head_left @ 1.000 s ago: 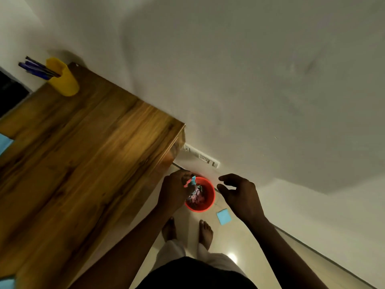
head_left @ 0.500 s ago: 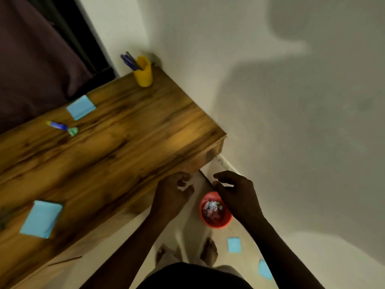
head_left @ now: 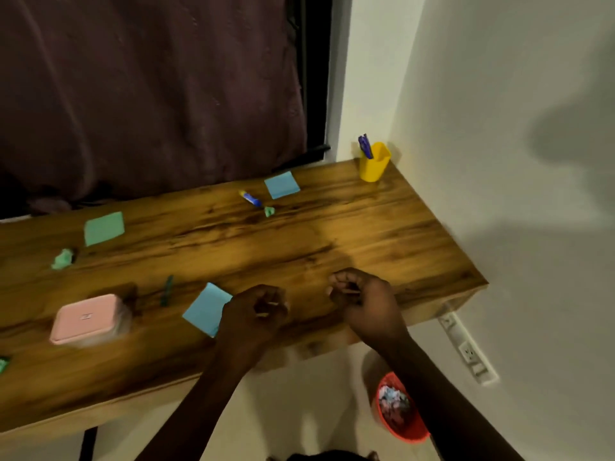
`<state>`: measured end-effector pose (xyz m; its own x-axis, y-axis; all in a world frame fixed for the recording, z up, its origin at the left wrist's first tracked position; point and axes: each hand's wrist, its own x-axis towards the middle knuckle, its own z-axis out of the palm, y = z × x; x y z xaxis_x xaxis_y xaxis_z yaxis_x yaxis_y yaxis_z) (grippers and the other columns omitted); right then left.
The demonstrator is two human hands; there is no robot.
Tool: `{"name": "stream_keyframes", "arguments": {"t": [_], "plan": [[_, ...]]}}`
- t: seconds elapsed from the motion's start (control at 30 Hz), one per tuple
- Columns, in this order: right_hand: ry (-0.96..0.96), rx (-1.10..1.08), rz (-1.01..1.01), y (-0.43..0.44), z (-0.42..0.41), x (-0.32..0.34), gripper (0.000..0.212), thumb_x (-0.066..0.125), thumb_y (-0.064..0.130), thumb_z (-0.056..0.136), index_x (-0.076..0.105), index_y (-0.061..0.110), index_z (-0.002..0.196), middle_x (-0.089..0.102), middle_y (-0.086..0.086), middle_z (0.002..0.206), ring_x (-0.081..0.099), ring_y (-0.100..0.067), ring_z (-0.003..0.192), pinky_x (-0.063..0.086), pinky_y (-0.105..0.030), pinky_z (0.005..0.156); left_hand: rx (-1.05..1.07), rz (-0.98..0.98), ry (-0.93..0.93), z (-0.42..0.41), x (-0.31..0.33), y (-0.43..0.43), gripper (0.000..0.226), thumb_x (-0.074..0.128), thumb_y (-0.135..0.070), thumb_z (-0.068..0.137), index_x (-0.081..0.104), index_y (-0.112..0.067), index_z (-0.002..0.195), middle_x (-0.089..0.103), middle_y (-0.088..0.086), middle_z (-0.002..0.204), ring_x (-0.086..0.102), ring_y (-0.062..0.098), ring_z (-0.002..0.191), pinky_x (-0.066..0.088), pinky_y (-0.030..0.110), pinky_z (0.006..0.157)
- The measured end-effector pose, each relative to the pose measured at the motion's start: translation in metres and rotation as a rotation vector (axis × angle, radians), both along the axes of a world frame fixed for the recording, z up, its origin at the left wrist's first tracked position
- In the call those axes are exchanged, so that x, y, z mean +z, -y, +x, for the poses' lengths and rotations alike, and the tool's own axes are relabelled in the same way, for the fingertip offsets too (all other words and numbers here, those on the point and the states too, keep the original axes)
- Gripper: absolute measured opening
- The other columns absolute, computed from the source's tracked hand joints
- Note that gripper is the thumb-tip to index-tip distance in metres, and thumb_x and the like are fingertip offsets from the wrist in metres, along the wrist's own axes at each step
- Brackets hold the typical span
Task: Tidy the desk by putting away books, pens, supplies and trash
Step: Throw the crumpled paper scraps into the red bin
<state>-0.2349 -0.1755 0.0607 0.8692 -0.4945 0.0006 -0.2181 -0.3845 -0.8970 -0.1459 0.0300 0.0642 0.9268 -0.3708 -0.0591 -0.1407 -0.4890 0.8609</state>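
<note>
Nearest, on the floor below the desk's right end, the red bin (head_left: pixel 411 430) holds crumpled paper, part of it hidden behind the right forearm. Above the desk's (head_left: pixel 332 227) near edge, the left hand (head_left: pixel 253 314) and right hand (head_left: pixel 362 301) hover with fingers loosely curled; motion blur softens them, but nothing shows in either. The left hand overlaps a corner of a blue sticky note (head_left: pixel 206 309), probably the next pick, which calls for a flat pinch at its free edge. Left of it lie a dark green pen (head_left: pixel 167 290) and a pink box (head_left: pixel 86 319), both blurred. Farther back are a crumpled green scrap (head_left: pixel 63 259) and a green note (head_left: pixel 104 228); then a blue stick (head_left: pixel 251 198), glue or pen I cannot tell, beside a small green wad (head_left: pixel 269 211), and another blue note (head_left: pixel 282 184). In the far corner a yellow cup (head_left: pixel 374 163) holds blue pens (head_left: pixel 365 146). The tidying looks partway done. The desk's left end is cut off.
</note>
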Motion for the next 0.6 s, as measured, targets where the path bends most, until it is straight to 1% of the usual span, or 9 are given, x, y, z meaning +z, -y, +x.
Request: {"name": "stream_keyframes", "arguments": {"t": [0.03,0.07,0.13,0.2,0.27,0.33,0.4,0.5,0.6], "plan": [[0.009,0.01,-0.001,-0.01,0.01,0.002,0.021,0.074,0.024,0.091,0.076,0.021,0.112,0.075,0.012,0.102,0.068,0.003,0.101,0.056,-0.018,0.084,0.013,-0.004,0.01,0.008,0.001,-0.012,0.021,0.081,-0.017,0.082,0.073,-0.035,0.09,0.073,-0.022,0.088,0.068,-0.009,0.084,0.049,0.007,0.072],[0.016,0.017,0.001,-0.019,0.018,0.004,0.021,0.074,0.022,0.091,0.076,0.02,0.112,0.075,0.012,0.102,0.068,0.002,0.101,0.056,-0.018,0.085,0.027,-0.009,0.016,0.015,0.002,-0.021,0.021,0.08,-0.016,0.082,0.074,-0.033,0.091,0.074,-0.021,0.089,0.068,-0.009,0.084,0.05,0.008,0.073],[0.018,0.028,-0.015,-0.038,0.037,0.006,0.023,0.074,0.022,0.091,0.076,0.02,0.114,0.075,0.013,0.104,0.067,0.003,0.101,0.056,-0.017,0.086,0.056,-0.026,0.017,0.03,0.004,-0.041,0.016,0.08,-0.016,0.083,0.076,-0.029,0.092,0.075,-0.017,0.092,0.069,-0.008,0.084,0.054,0.015,0.072],[0.009,0.034,-0.024,-0.055,0.054,0.007,0.025,0.074,0.024,0.091,0.075,0.021,0.116,0.075,0.013,0.106,0.067,0.005,0.101,0.056,-0.017,0.087,0.074,-0.018,0.006,0.042,0.007,-0.058,0.012,0.08,-0.02,0.085,0.076,-0.027,0.093,0.075,-0.018,0.091,0.066,-0.014,0.082,0.05,0.009,0.063],[0.004,0.048,-0.028,-0.068,0.069,0.007,0.026,0.074,0.025,0.091,0.075,0.023,0.116,0.075,0.015,0.107,0.066,0.007,0.101,0.056,-0.016,0.088,0.084,0.016,0.023,0.051,0.008,-0.071,0.006,0.079,-0.026,0.086,0.075,-0.027,0.091,0.071,-0.023,0.085,0.062,-0.021,0.079,0.047,0.006,0.061],[-0.007,0.076,-0.033,-0.079,0.087,0.007,0.025,0.073,0.025,0.091,0.075,0.024,0.116,0.075,0.016,0.106,0.066,0.009,0.1,0.055,-0.014,0.086,0.111,0.02,0.033,0.063,0.007,-0.082,0.007,0.076,-0.033,0.087,0.074,-0.028,0.09,0.07,-0.023,0.083,0.065,-0.014,0.081,0.052,0.014,0.067],[-0.02,0.104,-0.042,-0.083,0.104,0.007,0.023,0.073,0.025,0.092,0.075,0.023,0.114,0.075,0.016,0.104,0.066,0.008,0.099,0.055,-0.012,0.084,0.128,0.023,0.042,0.074,0.003,-0.089,0.012,0.074,-0.037,0.088,0.073,-0.027,0.094,0.071,-0.018,0.092,0.067,-0.003,0.087,0.054,0.018,0.068],[-0.043,0.129,-0.066,-0.083,0.138,0.002,0.024,0.074,0.028,0.091,0.074,0.025,0.115,0.075,0.015,0.104,0.067,0.007,0.098,0.058,-0.02,0.086,0.15,0.004,0.023,0.095,-0.003,-0.098,0.015,0.074,-0.035,0.088,0.072,-0.026,0.1,0.071,-0.012,0.101,0.065,0.002,0.095,0.058,0.026,0.074],[-0.088,0.128,-0.12,-0.075,0.176,-0.004,0.033,0.074,0.031,0.091,0.069,0.027,0.123,0.072,0.013,0.113,0.065,0.002,0.104,0.059,-0.028,0.089,0.186,-0.016,-0.002,0.115,-0.004,-0.102,0.015,0.076,-0.032,0.087,0.073,-0.028,0.102,0.071,-0.013,0.099,0.067,0.002,0.095,0.056,0.024,0.07]]}}
